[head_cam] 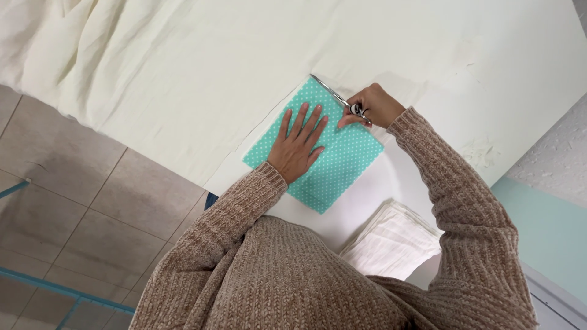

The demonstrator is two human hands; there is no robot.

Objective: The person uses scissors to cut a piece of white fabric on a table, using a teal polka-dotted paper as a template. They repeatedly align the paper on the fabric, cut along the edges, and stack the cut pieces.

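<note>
Now, left hand (298,145) flat on teal square (342,160), scissors (335,95) gripped

Head view, steeply down, close above table (183,79)

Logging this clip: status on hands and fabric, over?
Left hand flat on teal dotted fabric. Right hand holds scissors along its top edge. Nothing obstructing.
</note>
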